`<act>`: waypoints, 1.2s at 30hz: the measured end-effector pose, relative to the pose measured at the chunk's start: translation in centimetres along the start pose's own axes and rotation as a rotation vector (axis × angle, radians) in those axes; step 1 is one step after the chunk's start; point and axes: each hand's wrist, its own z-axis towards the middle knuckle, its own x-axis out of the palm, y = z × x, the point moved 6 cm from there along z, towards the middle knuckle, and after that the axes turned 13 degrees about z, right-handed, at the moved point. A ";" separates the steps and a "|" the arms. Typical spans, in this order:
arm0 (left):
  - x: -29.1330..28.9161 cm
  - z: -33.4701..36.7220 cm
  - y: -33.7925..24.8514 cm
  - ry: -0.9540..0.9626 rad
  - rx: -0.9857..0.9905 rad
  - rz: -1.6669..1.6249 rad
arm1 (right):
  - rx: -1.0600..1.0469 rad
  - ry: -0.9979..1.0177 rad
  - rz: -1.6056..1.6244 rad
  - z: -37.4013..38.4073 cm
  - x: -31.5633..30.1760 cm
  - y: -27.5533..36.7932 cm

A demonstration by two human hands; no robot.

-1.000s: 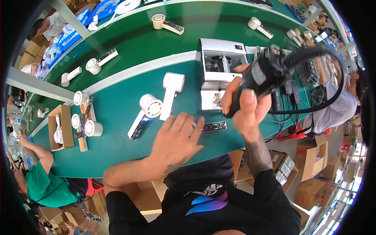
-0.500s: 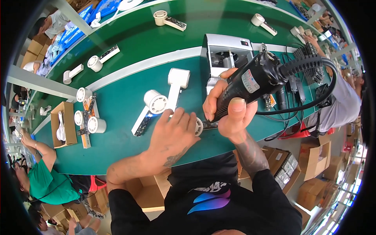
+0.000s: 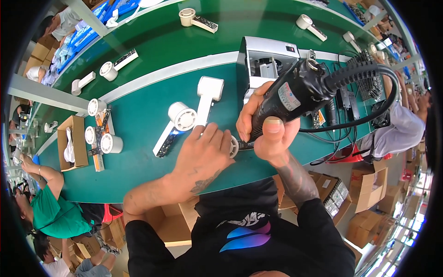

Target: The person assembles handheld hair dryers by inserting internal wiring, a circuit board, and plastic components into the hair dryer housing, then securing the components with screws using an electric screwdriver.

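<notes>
Fan [image 3: 234, 147] is seen on the counter [image 3: 138, 179], on the near side of the machine [image 3: 271, 47], between the hands. To the left of the machine, two more fans are laid: a nearer one [image 3: 181, 115] and a farther one [image 3: 211, 86]. Well left of the machine, a small pile of fans [image 3: 111, 144] is set beside an open box [image 3: 81, 141]. Cables and an adapter [image 3: 343, 100] are spread to the machine's right. Part of the machine's front is blocked by the tool [image 3: 288, 94], whose thick cord [image 3: 353, 76] is looped out past the machine's right side.

The left hand [image 3: 203, 151] is held palm down on the machine's near left side, its fingers bent against the fan; whether the fan is gripped or only steadied cannot be told. By the right hand [image 3: 272, 141], in front of the machine, the tool is firmly grasped, thumb laid along its near side, cord end tilted up and rightward.

The tool's tip is hidden by the right hand. Most of the fan is covered too: only its white ring and a short dark strip can be made out.
</notes>
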 end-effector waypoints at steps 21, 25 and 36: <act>0.7 0.0 -0.4 0.050 -0.035 -0.031 | -0.226 -0.117 -0.316 2.6 -2.6 7.0; 0.6 -0.1 -0.4 0.075 -0.041 -0.027 | -0.210 -0.041 -0.307 3.0 -2.7 5.4; 0.5 -0.3 -0.2 -0.040 -0.013 -0.014 | 0.095 -0.063 -0.120 -1.7 -0.7 2.8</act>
